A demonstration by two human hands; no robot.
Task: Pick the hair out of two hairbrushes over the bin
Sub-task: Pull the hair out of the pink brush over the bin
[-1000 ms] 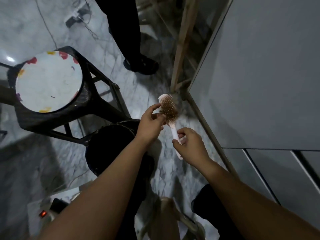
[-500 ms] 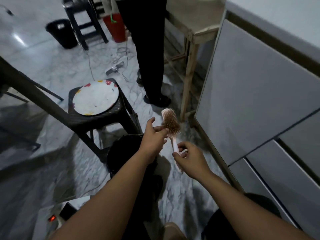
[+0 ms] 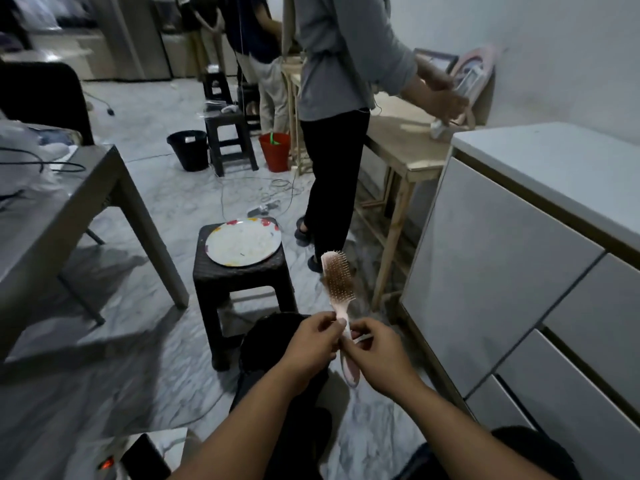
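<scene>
A pink hairbrush (image 3: pixel 337 282) stands upright in front of me, its bristle pad matted with brownish hair. My right hand (image 3: pixel 377 355) grips its handle, whose end sticks out below the fingers. My left hand (image 3: pixel 311 344) has come down to the neck of the handle and pinches there, fingers curled; whether it holds hair I cannot tell. A black bin (image 3: pixel 263 332) sits on the floor just below and left of the hands, mostly hidden by my left arm. I see only this one brush.
A dark stool (image 3: pixel 239 285) with a dirty plate (image 3: pixel 243 242) stands beside the bin. A person (image 3: pixel 332 133) stands behind it at a wooden table (image 3: pixel 405 154). White cabinets (image 3: pixel 519 271) run along the right, a grey table (image 3: pixel 62 209) stands left, and cables lie on the floor.
My head has tilted up, showing much more of the room. My left hand slid from the bristle pad down to the neck of the handle; the right hand kept its grip.
</scene>
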